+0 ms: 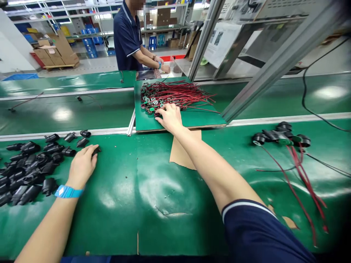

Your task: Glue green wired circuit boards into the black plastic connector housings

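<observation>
My left hand [83, 164], with a blue band at the wrist, is closed on a black plastic housing [96, 150] beside a heap of similar black housings [33, 164]. At the raised green board [153, 123], my right hand [170, 117] reaches the near edge of a pile of small round parts with red wires [175, 95]. Its thumb and forefinger close around one small dark round part [158, 114], partly hidden by the fingers.
Several black housings fitted with red wires [282, 135] lie at the right. A cardboard piece [183, 153] lies under my right forearm. A metal post [252, 73] slants up at the right. Across the bench stands a co-worker [127, 40] with both hands low.
</observation>
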Action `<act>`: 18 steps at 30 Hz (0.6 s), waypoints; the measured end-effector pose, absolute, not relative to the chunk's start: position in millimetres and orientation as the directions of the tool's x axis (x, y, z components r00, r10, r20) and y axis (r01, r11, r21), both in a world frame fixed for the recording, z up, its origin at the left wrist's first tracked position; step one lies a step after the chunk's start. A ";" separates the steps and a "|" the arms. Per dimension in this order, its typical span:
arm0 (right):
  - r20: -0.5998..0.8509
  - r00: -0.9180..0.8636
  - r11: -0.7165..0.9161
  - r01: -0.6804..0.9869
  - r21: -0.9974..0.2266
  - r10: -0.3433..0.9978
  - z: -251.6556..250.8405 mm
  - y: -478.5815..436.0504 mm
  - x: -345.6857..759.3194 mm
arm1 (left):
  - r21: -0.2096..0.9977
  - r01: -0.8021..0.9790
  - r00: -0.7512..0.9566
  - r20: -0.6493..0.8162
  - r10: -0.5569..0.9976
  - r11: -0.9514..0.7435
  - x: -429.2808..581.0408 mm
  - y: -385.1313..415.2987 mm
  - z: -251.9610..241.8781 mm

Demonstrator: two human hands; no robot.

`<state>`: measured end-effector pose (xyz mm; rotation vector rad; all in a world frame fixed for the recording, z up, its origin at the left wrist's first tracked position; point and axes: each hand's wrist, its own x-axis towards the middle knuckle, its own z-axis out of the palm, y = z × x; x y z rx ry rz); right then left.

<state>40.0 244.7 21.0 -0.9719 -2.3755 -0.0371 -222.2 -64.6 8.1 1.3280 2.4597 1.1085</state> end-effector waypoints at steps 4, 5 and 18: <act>0.492 -0.620 0.772 0.602 -0.201 0.612 20.3 239.8 36.8 | 0.921 0.328 -0.706 0.090 0.702 0.212 -188.6 -55.3 19.2; 0.483 -0.641 0.789 0.579 -0.204 0.596 19.6 237.3 38.8 | 0.963 0.213 -0.712 0.037 0.701 0.166 -178.0 -51.3 22.4; 0.457 -0.834 0.919 0.138 -0.370 0.310 47.6 126.4 85.3 | 0.779 -0.570 -0.078 -0.365 0.928 0.259 -74.3 -39.7 32.7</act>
